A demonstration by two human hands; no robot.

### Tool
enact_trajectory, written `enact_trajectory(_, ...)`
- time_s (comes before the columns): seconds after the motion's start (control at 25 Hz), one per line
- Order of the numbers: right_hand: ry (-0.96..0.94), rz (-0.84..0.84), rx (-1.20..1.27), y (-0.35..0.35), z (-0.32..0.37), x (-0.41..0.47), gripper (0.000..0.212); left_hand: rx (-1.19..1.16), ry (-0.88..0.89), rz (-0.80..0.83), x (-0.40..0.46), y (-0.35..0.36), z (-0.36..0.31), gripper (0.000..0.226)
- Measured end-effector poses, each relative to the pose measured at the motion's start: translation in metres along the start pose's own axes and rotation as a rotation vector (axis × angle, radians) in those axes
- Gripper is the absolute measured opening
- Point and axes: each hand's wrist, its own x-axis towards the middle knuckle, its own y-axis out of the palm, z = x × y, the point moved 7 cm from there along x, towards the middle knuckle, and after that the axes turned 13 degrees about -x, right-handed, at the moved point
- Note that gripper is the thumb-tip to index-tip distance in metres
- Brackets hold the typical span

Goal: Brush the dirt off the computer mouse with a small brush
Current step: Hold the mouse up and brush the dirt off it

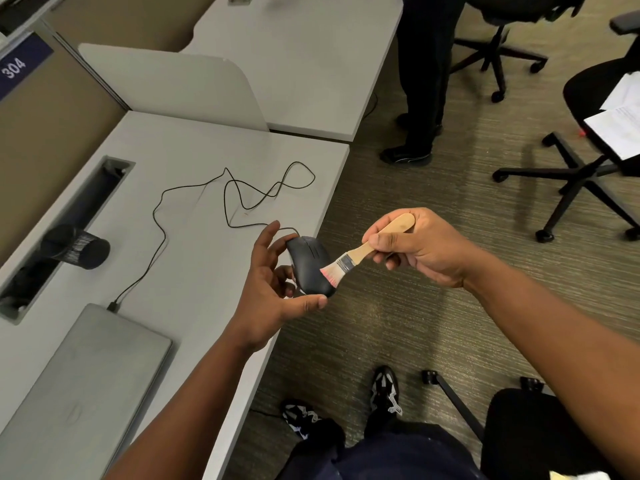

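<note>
1. Head view: grey desk [194, 140] with closed laptop [86, 382], mesh cup [78, 247], loose cable [194, 188]; carpet [381, 313] and office chairs [571, 174] to the right.
2. Left hand [273, 289] cradles the black mouse [310, 265] (thumb and fingertips clamped) just beyond the desk edge.
3. Right hand [415, 247] grips the brush [367, 251]; bristles touch the mouse.

Grey desk [194, 140]: closed laptop [83, 386], mesh cup [78, 247], cable [194, 188].
</note>
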Motion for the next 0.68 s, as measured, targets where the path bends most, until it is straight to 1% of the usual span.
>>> enact_trajectory(0.08,-0.009,-0.062,-0.089,-0.003,0.002,0.002,0.006,0.01,-0.001,0.0,-0.002,-0.002,0.001,0.132)
enact_trajectory(0.24,-0.022,-0.204,-0.262,-0.01,0.001,0.003,0.006,0.029,-0.001,0.02,-0.006,0.002,0.002,0.13)
enact_trajectory(0.44,-0.128,-0.298,-0.174,-0.005,0.01,0.001,0.008,0.08,0.012,0.035,-0.009,0.01,0.003,0.131)
enact_trajectory(0.56,-0.194,-0.265,-0.231,0.002,0.02,0.0,0.011,0.137,0.023,0.053,-0.011,0.014,0.001,0.133)
enact_trajectory(0.68,-0.218,-0.154,-0.414,0.011,0.028,-0.002,0.012,0.15,0.037,0.033,-0.011,0.014,-0.003,0.132)
